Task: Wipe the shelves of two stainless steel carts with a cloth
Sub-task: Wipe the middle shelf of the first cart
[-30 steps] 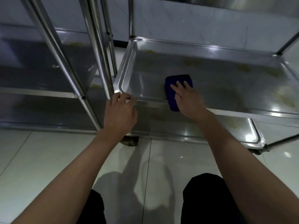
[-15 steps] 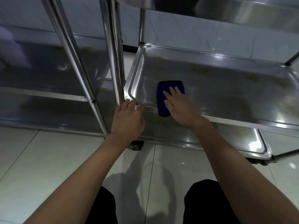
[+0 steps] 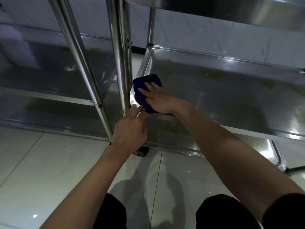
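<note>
Two hands at shelf's [image 3: 231,100] near-left corner: right hand [image 3: 160,100] flat on cloth [image 3: 145,86], unwiped steel extends rightward; left hand [image 3: 130,129] grips rim.

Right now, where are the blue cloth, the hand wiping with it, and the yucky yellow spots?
blue cloth [image 3: 145,81]: head view, bare top part.
right hand [image 3: 160,100]: head view, back of hand.
yellow spots [image 3: 212,74]: head view, smear on shelf.
</note>
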{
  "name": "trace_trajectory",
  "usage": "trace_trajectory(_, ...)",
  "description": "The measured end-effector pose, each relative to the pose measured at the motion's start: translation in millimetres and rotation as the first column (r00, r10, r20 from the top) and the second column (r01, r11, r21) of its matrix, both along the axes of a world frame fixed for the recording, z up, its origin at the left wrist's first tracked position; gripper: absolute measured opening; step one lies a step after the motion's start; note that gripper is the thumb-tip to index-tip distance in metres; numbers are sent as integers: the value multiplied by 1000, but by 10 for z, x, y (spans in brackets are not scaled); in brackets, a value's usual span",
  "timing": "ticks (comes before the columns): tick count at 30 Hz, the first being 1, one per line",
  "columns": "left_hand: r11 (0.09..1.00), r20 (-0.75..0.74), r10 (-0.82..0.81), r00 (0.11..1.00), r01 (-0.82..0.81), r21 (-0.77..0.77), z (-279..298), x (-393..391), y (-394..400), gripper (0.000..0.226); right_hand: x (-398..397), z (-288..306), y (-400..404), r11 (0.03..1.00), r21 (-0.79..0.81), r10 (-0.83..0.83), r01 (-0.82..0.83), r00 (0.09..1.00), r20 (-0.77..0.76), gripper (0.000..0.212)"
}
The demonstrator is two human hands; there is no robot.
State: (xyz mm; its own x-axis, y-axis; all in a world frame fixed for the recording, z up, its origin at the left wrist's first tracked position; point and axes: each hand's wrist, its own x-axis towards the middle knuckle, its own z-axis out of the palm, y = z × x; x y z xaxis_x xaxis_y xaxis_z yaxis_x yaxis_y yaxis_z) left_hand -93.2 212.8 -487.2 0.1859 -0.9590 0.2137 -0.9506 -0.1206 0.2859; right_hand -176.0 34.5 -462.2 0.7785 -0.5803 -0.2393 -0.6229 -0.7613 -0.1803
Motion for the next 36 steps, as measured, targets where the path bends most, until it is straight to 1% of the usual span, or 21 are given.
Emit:
trace_trajectory(3, 999, 46, 35, 998, -36, 18, -35, 18, 14, 47, 33, -27, 59, 1000, -8, -5, 5, 1000, 26, 56)
trace_trajectory(6, 998, 96, 60, 994, -62, 10, -48, -42, 22, 53, -85, -71, 110, 998, -46, -31, 33, 998, 51, 55)
trace_trajectory(8, 997, 112, 73, 991, -76, 24, -43, -104, 18, 56, -281, -100, 112, 993, -117, 2, 1, 1000, 26, 52)
trace_trajectory(10, 994, 116, 82, 990, -89, 59, -7, -157, 4, 57, -523, -118, 93, 987, -162, 25, -18, 999, 37, 48)
trace_trajectory(13, 989, 136, 100, 986, -114, 95, 41, -180, 5, 56, -909, -116, 63, 981, -82, -159, 176, 970, 183, 53)
trace_trajectory(14, 986, 147, 121, 982, -136, 96, 62, -192, 0, 53, -1030, -129, 45, 975, -65, -196, 212, 961, 197, 54)
trace_trajectory(16, 982, 165, 156, 974, -171, 79, 127, -280, -55, 45, -1253, -165, 22, 969, -82, -219, 232, 965, 146, 55)
trace_trajectory(18, 992, 159, 109, 981, -117, 42, 228, -500, -206, 35, -1463, -190, -2, 963, -114, -234, 245, 967, 102, 55)
trace_trajectory(20, 1000, 131, -17, 991, 15, 13, 320, -827, -414, 27, -1674, -182, -24, 947, -120, -283, 297, 952, 117, 55)
trace_trajectory(22, 994, 82, -105, 991, 103, 34, 377, -1148, -595, 20, -1910, -173, -35, 941, -132, -299, 312, 948, 111, 54)
trace_trajectory(24, 989, 77, -134, 988, 129, 65, 369, -1365, -730, 16, -2183, -148, -32, 929, -146, -332, 340, 940, 78, 53)
trace_trajectory(26, 990, 85, -127, 988, 121, 74, 302, -1484, -816, 17, -2444, -106, -26, 899, -116, -410, 423, 904, 120, 54)
trace_trajectory(29, 990, 63, -114, 992, 108, 85, 214, -1599, -888, 31, -2785, -24, -21, 863, -61, -482, 502, 852, 203, 54)
trace_trajectory(31, 995, 64, -82, 995, 78, 66, 199, -1668, -904, 37, -3013, -13, -42, 849, -67, -507, 524, 844, 176, 54)
trace_trajectory(34, 997, 96, -41, 995, 35, 64, 231, -1749, -878, 36, -3337, -15, -112, 860, -148, -494, 489, 869, 3, 50)
trace_trajectory(36, 997, 130, -27, 991, 18, 69, 247, -1787, -860, 32, -3541, 2, -136, 844, -196, -515, 500, 857, -30, 47)
